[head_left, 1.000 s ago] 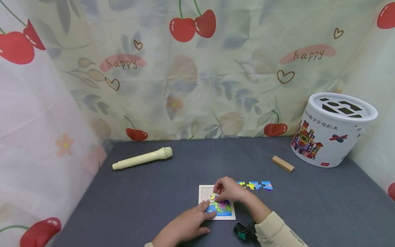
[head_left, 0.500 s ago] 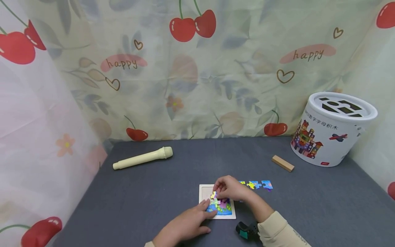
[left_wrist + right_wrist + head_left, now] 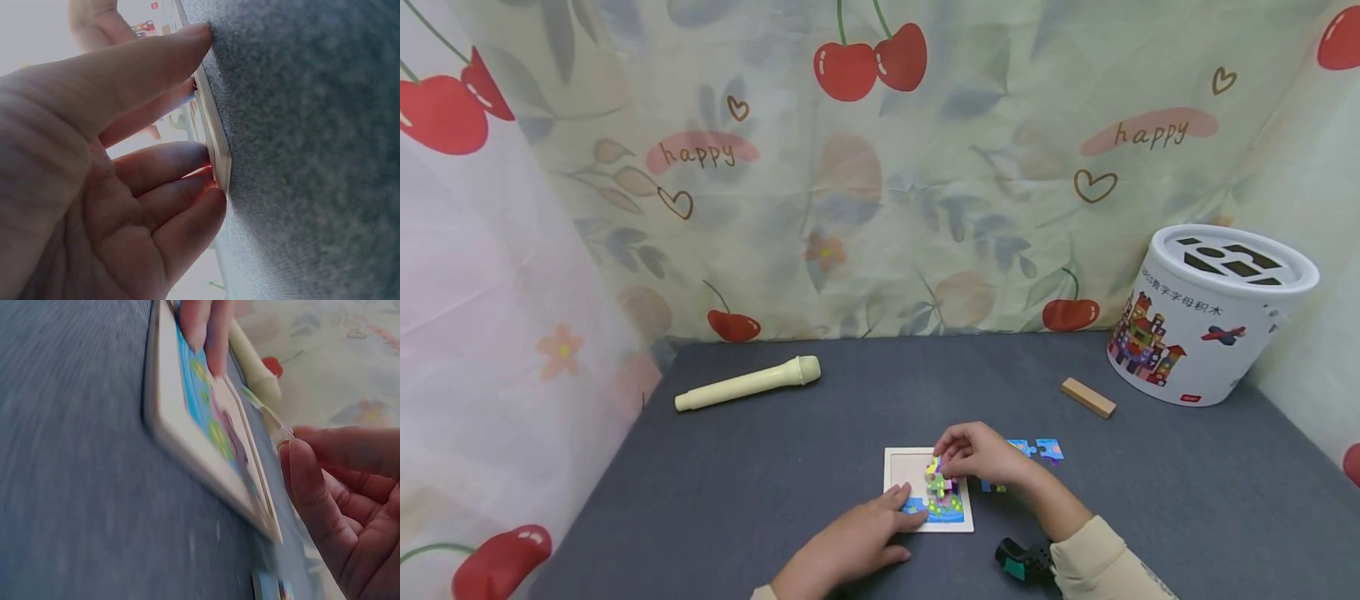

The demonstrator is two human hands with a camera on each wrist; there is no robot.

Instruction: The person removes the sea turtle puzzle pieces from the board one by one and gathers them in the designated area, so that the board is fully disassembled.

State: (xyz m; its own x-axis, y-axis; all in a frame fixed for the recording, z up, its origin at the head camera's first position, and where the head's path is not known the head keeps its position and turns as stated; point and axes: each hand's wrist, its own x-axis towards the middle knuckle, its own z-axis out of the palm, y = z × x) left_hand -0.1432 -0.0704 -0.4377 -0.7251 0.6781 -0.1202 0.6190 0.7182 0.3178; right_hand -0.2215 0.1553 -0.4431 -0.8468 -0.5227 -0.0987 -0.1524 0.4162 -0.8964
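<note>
A jigsaw puzzle tray (image 3: pixel 955 528) with a pale wooden border lies near the front of the table; blue, green and pink pieces (image 3: pixel 215 428) fill its lower part. My left hand (image 3: pixel 868 533) rests over the tray's lower left, fingertips on the puzzle, thumb near the lower edge. Between the thumb and fingertips of my right hand (image 3: pixel 981 454) I pinch a jigsaw piece (image 3: pixel 265 409), raised above the tray and tilted. In the head view the piece (image 3: pixel 934 468) looks yellow and partly hides behind my fingers. The tray's upper left shows bare backing.
Loose jigsaw pieces (image 3: pixel 1048 450) lie to the right of the tray, some partly behind my right hand. A cream toy microphone (image 3: pixel 748 387) lies at the back left. A wooden block (image 3: pixel 1088 397) and a white bucket (image 3: pixel 1202 333) stand at the right.
My right hand has lifted the pinched piece off the puzzle and moved slightly right and away. More bare backing shows in the tray. My left hand has stayed in place.
</note>
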